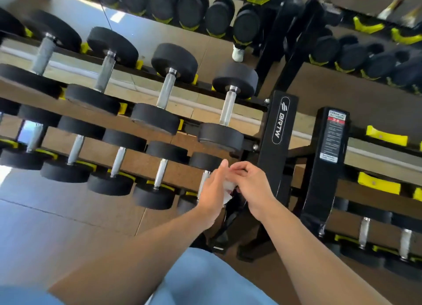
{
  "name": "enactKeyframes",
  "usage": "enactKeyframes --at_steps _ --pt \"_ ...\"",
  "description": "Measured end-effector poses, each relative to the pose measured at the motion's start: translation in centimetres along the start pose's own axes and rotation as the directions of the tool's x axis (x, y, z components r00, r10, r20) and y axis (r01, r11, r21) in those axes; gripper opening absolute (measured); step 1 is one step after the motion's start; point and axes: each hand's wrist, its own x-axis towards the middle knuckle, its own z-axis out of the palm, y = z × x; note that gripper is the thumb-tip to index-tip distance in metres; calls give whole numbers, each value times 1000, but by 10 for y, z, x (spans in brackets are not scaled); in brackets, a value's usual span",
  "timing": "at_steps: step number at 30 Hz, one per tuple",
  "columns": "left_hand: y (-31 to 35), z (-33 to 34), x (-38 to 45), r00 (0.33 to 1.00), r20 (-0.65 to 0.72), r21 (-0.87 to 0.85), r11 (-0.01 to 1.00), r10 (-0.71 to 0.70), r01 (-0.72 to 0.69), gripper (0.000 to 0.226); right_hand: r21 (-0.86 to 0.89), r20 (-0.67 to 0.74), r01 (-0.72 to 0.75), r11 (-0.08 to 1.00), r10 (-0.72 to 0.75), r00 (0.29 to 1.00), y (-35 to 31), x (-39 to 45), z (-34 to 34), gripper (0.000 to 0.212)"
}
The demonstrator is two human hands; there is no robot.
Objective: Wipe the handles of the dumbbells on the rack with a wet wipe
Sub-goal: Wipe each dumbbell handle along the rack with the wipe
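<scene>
Black dumbbells with steel handles lie in two rows on a black rack (282, 119) with yellow cradles. In front of the rightmost dumbbell of the lower row (205, 162), both my hands meet. A white wet wipe (229, 189) is pinched between them, mostly hidden by my fingers. My left hand (211, 194) covers most of that dumbbell's handle, and its fingers curl onto the wipe. My right hand (252, 187) grips the wipe from the right with curled fingers. The upper row's rightmost dumbbell (228, 106) sits just above my hands.
A second rack upright with a warning label (330, 140) stands to the right, with more dumbbells (365, 231) low on it. A mirror behind reflects racks and a white shoe (238, 53). My blue-clad knee (205, 279) is below my arms.
</scene>
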Motion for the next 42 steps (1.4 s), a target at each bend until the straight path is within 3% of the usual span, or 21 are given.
enactKeyframes --at_steps 4,6,9,12,16,18,21,23,27,30,33,37,42 --pt "-10 -12 -24 931 -268 -197 960 -247 197 50 33 -54 46 998 -44 998 26 -32 8 17" --pt "-21 -29 -34 904 -304 -345 919 -302 190 59 76 -39 -4 997 7 999 45 -49 12 19" --pt "-30 -50 -53 912 -291 -479 869 -289 122 61 -55 87 -59 997 64 994 75 -76 29 37" --pt "-31 -65 -74 918 -203 -607 780 -339 154 55 -155 173 -11 988 38 984 95 -95 50 39" --pt "-31 -85 -89 923 -124 -702 690 -364 178 51 -213 155 105 971 -72 985 104 -105 73 13" --pt "-32 -104 -87 917 -172 -696 703 -360 146 45 -220 149 137 966 -105 983 105 -105 81 7" --pt "-39 -145 -75 880 -311 -629 772 -359 93 31 -166 120 111 980 -92 988 106 -102 92 5" --pt "-41 -172 -73 902 -313 -554 829 -297 80 34 -124 68 83 989 -75 995 106 -99 103 6" --pt "-45 -221 -75 930 -316 -117 980 -188 158 26 -53 6 0 999 0 1000 106 -91 134 12" --pt "-31 -237 -71 917 -309 95 951 -252 293 51 -34 -6 -36 999 36 999 104 -81 157 17" --pt "-17 -241 -67 945 -203 239 923 -257 303 63 -36 10 -18 999 18 1000 101 -76 176 18" --pt "-11 -245 -55 978 35 420 891 -208 174 42 106 -44 -68 992 73 996 100 -64 189 12" --pt "-28 -248 -18 994 -57 386 916 -96 111 27 343 -43 -173 923 199 979 111 -33 186 24"
